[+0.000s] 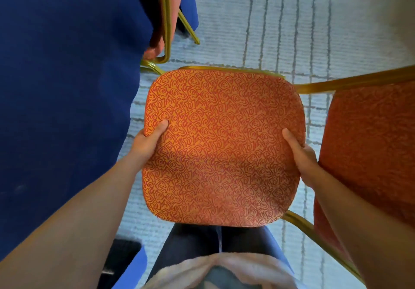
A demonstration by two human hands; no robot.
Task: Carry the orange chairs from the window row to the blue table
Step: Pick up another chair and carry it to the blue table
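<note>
An orange patterned chair seat with a gold metal frame fills the middle of the view, seen from above. My left hand grips its left edge, thumb on top of the cushion. My right hand grips its right edge the same way. The chair's backrest stands at the right, orange with a gold frame. The blue table's cloth hangs along the left side, close beside the seat.
Another orange chair with gold legs is tucked against the blue cloth at the top. Pale grey carpet with dark lines covers the floor beyond. My legs and torso show at the bottom.
</note>
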